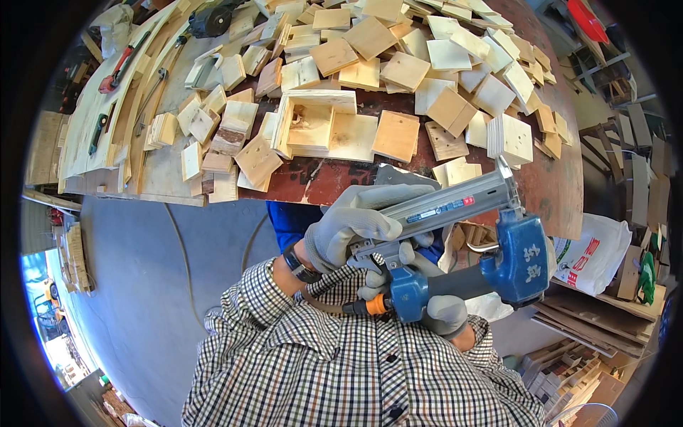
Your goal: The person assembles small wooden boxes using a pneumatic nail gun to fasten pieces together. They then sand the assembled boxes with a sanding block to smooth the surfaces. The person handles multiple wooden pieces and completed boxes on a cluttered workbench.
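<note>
Nail gun (455, 281), one, blue and dark grey with a silver magazine; held up in front of the person's body, by the near edge of the table, tilted, magazine side toward the table
Left hand (345, 231), grey-gloved, black watch (302, 265) at the wrist; fingers closed around the rear end of the magazine
Right hand (447, 315), grey-gloved, partly hidden behind the tool; wrapped around the blue handle end, next to an orange hose fitting (376, 304)
Table (338, 176), dark red top, worn
Open wooden box (348, 103), one, with an inner divider, on the table near its front edge
Wood squares (370, 37), many, heaped loosely behind and beside the box
Stack of squares (509, 139), one, right of the box
Red-handled tool (114, 80), one, on the boards at far left
White sack (594, 252), one, printed, right of the table
</note>
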The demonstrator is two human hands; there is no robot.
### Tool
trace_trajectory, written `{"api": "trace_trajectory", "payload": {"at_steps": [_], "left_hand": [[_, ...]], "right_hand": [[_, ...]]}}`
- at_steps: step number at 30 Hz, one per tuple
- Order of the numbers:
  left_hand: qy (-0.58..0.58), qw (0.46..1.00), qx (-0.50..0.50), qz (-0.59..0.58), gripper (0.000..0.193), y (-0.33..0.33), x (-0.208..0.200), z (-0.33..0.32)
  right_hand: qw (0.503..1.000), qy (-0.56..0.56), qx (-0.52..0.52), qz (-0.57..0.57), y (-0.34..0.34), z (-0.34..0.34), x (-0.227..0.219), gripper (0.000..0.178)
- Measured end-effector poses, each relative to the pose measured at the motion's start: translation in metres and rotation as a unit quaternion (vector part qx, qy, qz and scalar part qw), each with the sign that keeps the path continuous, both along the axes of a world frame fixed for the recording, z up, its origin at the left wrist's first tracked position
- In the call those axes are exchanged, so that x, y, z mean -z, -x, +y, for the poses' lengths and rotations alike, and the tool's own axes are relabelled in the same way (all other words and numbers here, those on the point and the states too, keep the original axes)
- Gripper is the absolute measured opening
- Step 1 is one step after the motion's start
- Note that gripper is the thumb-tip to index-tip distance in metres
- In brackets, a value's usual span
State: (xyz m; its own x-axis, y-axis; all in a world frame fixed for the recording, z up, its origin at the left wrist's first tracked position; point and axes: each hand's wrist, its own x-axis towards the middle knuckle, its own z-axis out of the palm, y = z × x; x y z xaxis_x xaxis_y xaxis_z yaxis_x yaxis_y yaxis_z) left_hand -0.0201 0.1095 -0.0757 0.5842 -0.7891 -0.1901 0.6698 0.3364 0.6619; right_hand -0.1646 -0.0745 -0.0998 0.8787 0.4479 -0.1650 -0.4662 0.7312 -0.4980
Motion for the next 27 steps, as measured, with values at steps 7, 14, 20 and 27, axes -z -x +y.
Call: {"api": "trace_trajectory", "payload": {"at_steps": [7,14,20,27], "left_hand": [[0.008,0.999,-0.033,-0.012,0.096,0.007,0.008,-0.007],[-0.014,0.996,-0.059,-0.059,0.093,0.007,0.015,-0.006],[-0.029,0.966,-0.071,-0.245,0.083,-0.017,-0.005,-0.035],[0.070,0.954,-0.036,-0.288,0.077,-0.047,-0.016,-0.110]], "right_hand": [[0.998,0.063,0.024,-0.004,-0.003,-0.012,-0.019,0.088],[0.917,0.299,0.263,0.032,-0.016,-0.008,-0.020,0.063],[0.915,0.120,0.384,-0.027,-0.037,-0.018,-0.042,0.053],[0.934,0.020,0.297,-0.197,-0.058,-0.103,-0.081,0.052]]}}
